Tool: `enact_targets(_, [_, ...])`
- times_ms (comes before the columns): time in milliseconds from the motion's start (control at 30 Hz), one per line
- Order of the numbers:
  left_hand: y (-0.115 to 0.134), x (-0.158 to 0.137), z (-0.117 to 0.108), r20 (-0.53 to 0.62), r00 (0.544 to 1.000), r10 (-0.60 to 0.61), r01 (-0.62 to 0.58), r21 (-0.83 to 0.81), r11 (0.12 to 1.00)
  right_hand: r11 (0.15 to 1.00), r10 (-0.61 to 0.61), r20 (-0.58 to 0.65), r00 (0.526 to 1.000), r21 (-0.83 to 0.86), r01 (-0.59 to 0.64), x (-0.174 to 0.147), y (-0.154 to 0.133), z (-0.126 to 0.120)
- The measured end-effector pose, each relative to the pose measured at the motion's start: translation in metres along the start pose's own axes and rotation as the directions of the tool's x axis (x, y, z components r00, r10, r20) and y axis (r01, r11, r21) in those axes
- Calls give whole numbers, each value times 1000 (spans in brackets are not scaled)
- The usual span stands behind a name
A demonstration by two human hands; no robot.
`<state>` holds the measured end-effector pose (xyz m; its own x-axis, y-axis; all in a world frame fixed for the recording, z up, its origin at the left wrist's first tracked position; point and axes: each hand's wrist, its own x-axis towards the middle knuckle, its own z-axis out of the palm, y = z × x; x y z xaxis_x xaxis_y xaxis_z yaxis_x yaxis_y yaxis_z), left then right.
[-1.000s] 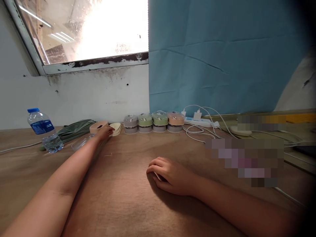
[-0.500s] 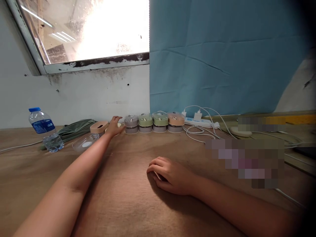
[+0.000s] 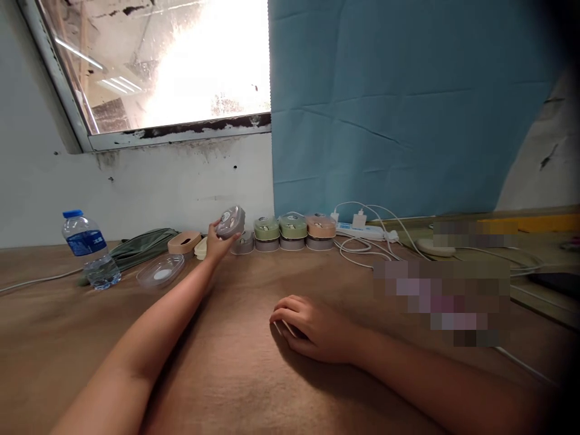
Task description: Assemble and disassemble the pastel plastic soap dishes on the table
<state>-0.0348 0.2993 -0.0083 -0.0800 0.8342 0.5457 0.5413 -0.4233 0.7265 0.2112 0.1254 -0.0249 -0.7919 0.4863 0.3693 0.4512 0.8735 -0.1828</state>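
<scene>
At the back of the table my left hand [image 3: 218,243] grips a small grey plastic box with a clear lid [image 3: 231,222], raised and tilted above another grey box [image 3: 243,243] on the table. To the right stand two-high stacks of similar boxes: two with green tops [image 3: 266,228] and one with a peach top [image 3: 321,225]. My right hand [image 3: 308,326] rests on the tabletop, loosely curled with the thumb apart from the fingers, and nothing shows in it.
On the left are a water bottle [image 3: 93,251], a dark green pouch [image 3: 140,248], a peach oval piece [image 3: 183,241], a cream piece [image 3: 200,248] and a clear lid [image 3: 161,270]. A white power strip [image 3: 362,231] with cables lies at the back right, by a blurred patch.
My left hand has taken hold of the top grey box and lifted it off the one beneath, tilting it. My right hand stays in place; the view has shifted slightly.
</scene>
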Motion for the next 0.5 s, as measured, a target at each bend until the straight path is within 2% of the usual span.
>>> enact_targets(67, [7, -22, -20, 30, 1000, -7, 13, -177, 984, 1000, 9, -54, 999, 7, -8, -1, 0, 2])
enact_targets(100, [10, -36, -30, 81, 997, -8, 27, -238, 971, 1000, 14, -89, 996, 6, -14, -1, 0, 2])
enact_targets(167, [16, -67, -47, 252, 968, 7, 73, -306, 949, 1000, 30, -148, 989, -6, -31, -2, 0, 4])
enact_targets(267, [22, -110, -63, 504, 859, 88, 112, -352, 929, 998, 34, -180, 983, -36, -41, -2, 0, 4])
enact_targets(333, [24, -128, -68, 607, 787, 114, 112, -321, 941, 998, 5, -175, 985, -53, -15, -2, 0, 4])
enact_targets(367, [26, -133, -69, 645, 755, 113, 108, -293, 950, 998, -10, -171, 985, -60, 0, -1, 1, 4])
enact_targets(433, [29, -137, -68, 684, 721, 116, 85, -253, 964, 997, -32, -158, 987, -74, 20, -1, 2, 3])
enact_targets(500, [34, -136, -67, 669, 730, 142, 57, -266, 962, 996, -41, -143, 989, -86, 28, -2, 2, 2])
